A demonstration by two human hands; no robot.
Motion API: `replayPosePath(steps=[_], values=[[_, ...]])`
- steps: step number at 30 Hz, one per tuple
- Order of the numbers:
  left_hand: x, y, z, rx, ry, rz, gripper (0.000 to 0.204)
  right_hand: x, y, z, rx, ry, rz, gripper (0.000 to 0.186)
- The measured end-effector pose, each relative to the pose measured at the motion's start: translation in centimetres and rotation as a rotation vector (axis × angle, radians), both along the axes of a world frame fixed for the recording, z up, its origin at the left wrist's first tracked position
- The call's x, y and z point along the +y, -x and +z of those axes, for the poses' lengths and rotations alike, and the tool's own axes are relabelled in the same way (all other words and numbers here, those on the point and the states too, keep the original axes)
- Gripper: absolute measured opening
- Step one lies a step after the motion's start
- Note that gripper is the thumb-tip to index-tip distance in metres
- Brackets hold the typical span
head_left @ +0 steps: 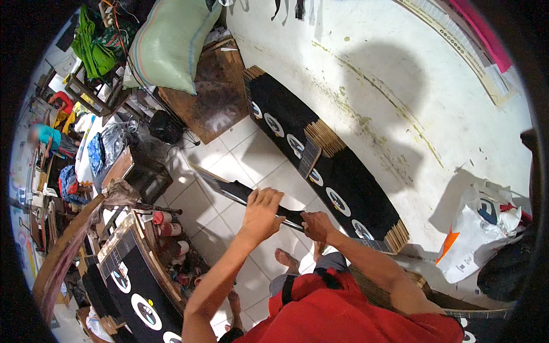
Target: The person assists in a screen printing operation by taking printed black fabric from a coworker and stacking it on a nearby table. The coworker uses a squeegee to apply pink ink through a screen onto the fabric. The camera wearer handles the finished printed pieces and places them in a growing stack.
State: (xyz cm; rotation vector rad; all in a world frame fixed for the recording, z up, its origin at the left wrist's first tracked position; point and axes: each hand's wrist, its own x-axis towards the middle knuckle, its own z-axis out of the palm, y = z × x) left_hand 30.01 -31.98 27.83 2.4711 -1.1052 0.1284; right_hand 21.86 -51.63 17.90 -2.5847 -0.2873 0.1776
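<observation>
Black panel point(235, 191) aloft, fingers of left hand point(263, 209) and right hand point(319, 225) clamped on it; printed panels point(355, 184) already line the wall point(469, 134), this one apparently not yet among them.

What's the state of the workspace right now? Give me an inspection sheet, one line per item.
Surface: light tiled floor, shadowed in patches.
Work pieces: long black-faced board, held off the floor; row of black-faced boards with round cartoon prints, along the wall; printed black panel at lower left.
Clutter: pale green sack; red-and-white tubs; white plastic bag.
Hands: left hand and right hand both grip the long black-faced board.
Cables: dark cable beside the sack; full route unclear.
Surroundings: stained white wall; person in teal top, far left background.
</observation>
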Motion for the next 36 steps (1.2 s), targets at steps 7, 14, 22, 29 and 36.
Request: replayPosePath(steps=[7, 14, 22, 29, 36], values=[[8.0, 8.7, -12.0, 0.521, -0.170, 0.509, 0.047, -5.9, 0.4, -11.0, 0.106, 0.130, -0.139, 0.022], [10.0, 26.9, -23.4, 1.153, -0.227, 0.670, 0.047, -13.4, 1.4, -16.3, 0.181, 0.142, -0.317, 0.016], [8.5, 33.3, -27.5, 1.251, -0.173, 0.890, 0.047, -19.4, 1.8, -21.7, 0.246, 0.228, -0.466, 0.016], [6.3, 29.4, -25.6, 1.155, -0.035, 1.021, 0.039, -23.4, 0.5, -26.6, 0.318, 0.325, -0.550, 0.026], [4.4, 30.3, -25.6, 1.159, -0.033, 1.026, 0.041, -25.4, 0.5, -29.3, 0.305, 0.362, -0.572, 0.023]])
